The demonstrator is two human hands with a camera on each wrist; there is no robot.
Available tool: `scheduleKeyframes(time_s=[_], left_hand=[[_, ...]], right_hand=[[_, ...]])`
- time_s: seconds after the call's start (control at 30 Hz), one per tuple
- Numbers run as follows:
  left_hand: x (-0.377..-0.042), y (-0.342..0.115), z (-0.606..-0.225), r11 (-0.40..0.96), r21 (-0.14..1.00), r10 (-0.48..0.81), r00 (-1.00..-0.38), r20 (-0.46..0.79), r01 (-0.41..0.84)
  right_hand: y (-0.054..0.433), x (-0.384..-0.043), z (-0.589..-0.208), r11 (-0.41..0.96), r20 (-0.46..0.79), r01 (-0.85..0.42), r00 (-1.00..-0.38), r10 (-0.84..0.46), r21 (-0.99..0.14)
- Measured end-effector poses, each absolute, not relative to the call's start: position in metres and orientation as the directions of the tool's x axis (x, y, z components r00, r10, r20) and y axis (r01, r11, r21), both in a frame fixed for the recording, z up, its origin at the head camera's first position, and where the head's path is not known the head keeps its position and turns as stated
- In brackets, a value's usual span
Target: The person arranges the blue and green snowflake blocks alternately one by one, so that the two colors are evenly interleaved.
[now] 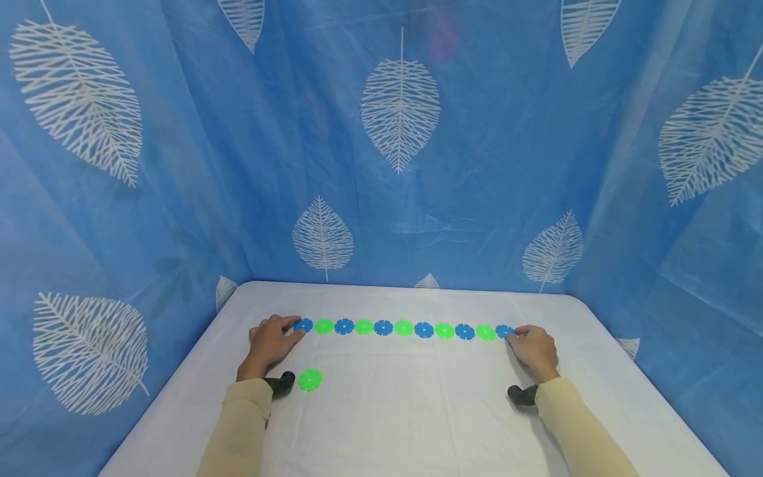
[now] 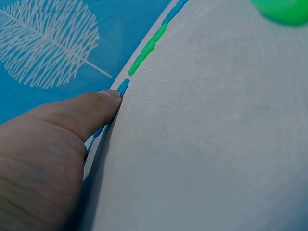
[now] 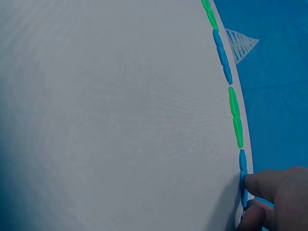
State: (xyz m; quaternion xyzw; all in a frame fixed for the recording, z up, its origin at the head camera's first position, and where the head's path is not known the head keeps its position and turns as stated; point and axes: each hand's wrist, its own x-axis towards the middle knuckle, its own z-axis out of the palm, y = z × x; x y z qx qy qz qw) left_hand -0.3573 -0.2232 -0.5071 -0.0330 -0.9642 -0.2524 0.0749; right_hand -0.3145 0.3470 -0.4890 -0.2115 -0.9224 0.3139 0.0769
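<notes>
A straight row of notched plastic discs, blue and green in turn, lies across the table. At its left end my left hand [image 1: 271, 342] holds the blue notched disc [image 1: 306, 325] between thumb and index finger. My right hand [image 1: 534, 348] pinches the blue notched disc [image 1: 502, 330] at the right end the same way. Next to these lie a green disc [image 1: 324, 326] on the left and another green disc [image 1: 485, 332] on the right. In the right wrist view, the fingertips [image 3: 257, 184] press at the edge of the blue disc [image 3: 242, 161].
A loose green disc [image 1: 304, 380] lies nearer me, right of the left wrist. The white-covered table [image 1: 381, 411] has blue leaf-print curtains [image 1: 477, 199] behind it and at both sides. Black wrist devices [image 1: 280, 384] show at both cuffs.
</notes>
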Motion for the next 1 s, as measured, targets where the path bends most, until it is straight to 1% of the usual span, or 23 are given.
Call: scheduleKeyframes(time_s=[0.17,0.37,0.57,0.77,0.9,1.0], left_hand=[[-0.356,-0.223,-0.508,0.866,0.49,0.026,-0.988,0.154,0.099],[-0.355,-0.225,-0.507,0.87,0.484,0.017,-0.986,0.164,0.095],[-0.356,-0.222,-0.505,0.863,0.496,0.026,-0.987,0.156,0.101],[-0.358,-0.222,-0.506,0.864,0.494,0.023,-0.986,0.163,0.102],[-0.357,-0.223,-0.507,0.864,0.492,0.027,-0.986,0.162,0.104],[-0.357,-0.223,-0.507,0.865,0.49,0.028,-0.986,0.163,0.106]], right_hand=[[0.343,-0.313,-0.489,0.728,0.002,0.342,-0.905,0.426,-0.594],[0.328,-0.319,-0.482,0.789,0.016,0.301,-0.931,0.366,-0.536],[0.307,-0.325,-0.474,0.82,0.093,0.216,-0.946,0.31,-0.53],[0.286,-0.328,-0.464,0.834,0.199,0.094,-0.951,0.237,-0.544],[0.268,-0.329,-0.461,0.832,0.243,0.016,-0.953,0.18,-0.554],[0.248,-0.33,-0.457,0.829,0.265,-0.018,-0.951,0.158,-0.558]])
